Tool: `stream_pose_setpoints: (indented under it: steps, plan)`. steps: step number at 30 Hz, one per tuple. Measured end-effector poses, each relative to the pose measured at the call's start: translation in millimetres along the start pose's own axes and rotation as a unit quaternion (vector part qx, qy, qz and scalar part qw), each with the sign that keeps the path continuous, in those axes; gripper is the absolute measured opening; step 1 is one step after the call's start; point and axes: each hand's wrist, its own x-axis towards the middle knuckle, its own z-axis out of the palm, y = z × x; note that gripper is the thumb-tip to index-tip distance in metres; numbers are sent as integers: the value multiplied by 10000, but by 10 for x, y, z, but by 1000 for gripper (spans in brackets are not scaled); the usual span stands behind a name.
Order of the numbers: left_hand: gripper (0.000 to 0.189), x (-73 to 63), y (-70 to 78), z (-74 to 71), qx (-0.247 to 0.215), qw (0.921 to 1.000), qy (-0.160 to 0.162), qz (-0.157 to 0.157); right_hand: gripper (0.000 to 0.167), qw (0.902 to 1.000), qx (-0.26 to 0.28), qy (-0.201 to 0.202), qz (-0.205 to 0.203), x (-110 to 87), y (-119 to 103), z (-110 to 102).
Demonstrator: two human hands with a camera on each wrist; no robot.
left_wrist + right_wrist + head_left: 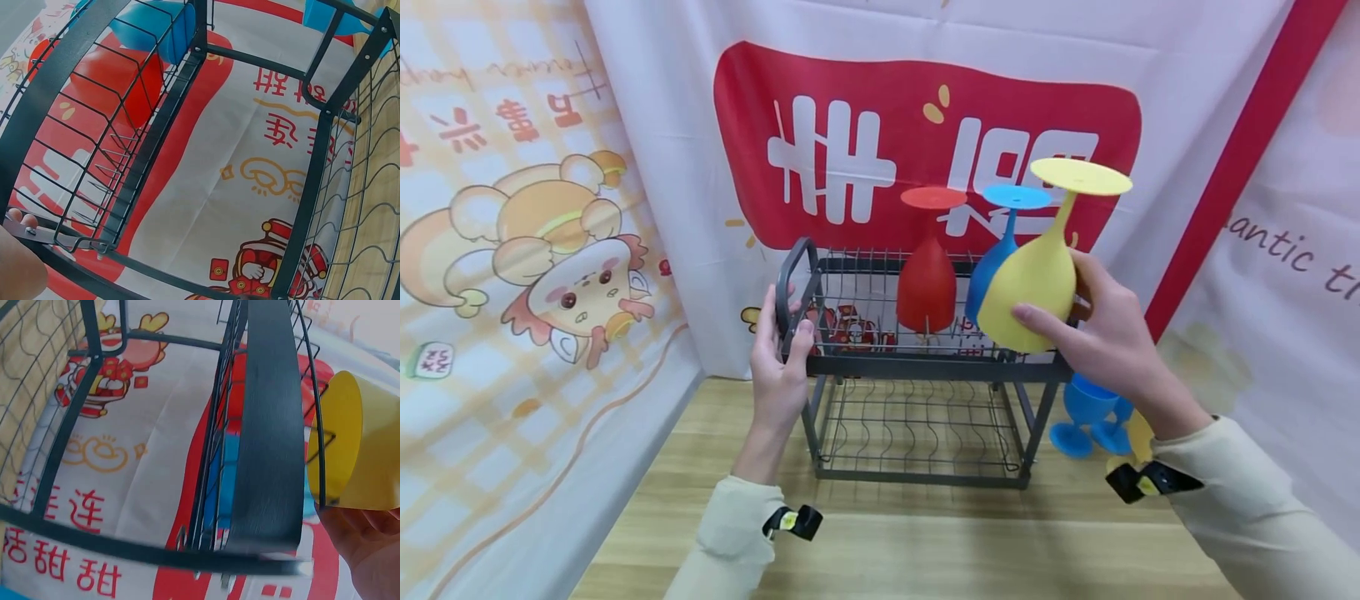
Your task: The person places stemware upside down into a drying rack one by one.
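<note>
My right hand (1108,329) holds a yellow plastic goblet (1033,283) by its bowl, upside down with the foot on top. It is at the right part of a dark two-tier dish rack (925,367). In the right wrist view the goblet's mouth (337,444) faces the upper tier's wires; whether it touches them I cannot tell. A red goblet (928,287) and a blue goblet (996,267) stand upside down in the upper tier, the blue one partly hidden behind the yellow. With thumb and fingers my left hand (778,375) grips the rack's left end beside its handle.
On the wooden table right of the rack are blue goblets (1086,408) and a yellow piece (1138,437), half covered by my right forearm. The lower tier (917,425) has wavy wires. Printed cloth (647,67) hangs behind and at both sides.
</note>
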Motion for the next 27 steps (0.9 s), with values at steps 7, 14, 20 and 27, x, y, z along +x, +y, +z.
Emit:
stream_pose_setpoints:
  steps: [7, 14, 20, 27]
  plan:
    - [68, -3, -6, 28, -93, 9999, -58, 41, 77, 9993, 116, -104, -338, 141, -190, 204]
    - [68, -4, -3, 31, 96, 9999, -8, -80, 76, 9977, 233, -336, -537, 288, -399, 479]
    - [68, -6, 8, 21, 54, 10000, -12, -62, 77, 9951, 649, -464, -588, 391, -582, 748]
    - [67, -2, 6, -13, -91, 9999, -24, -49, 79, 9945, 783, -330, -615, 489, -787, 1058]
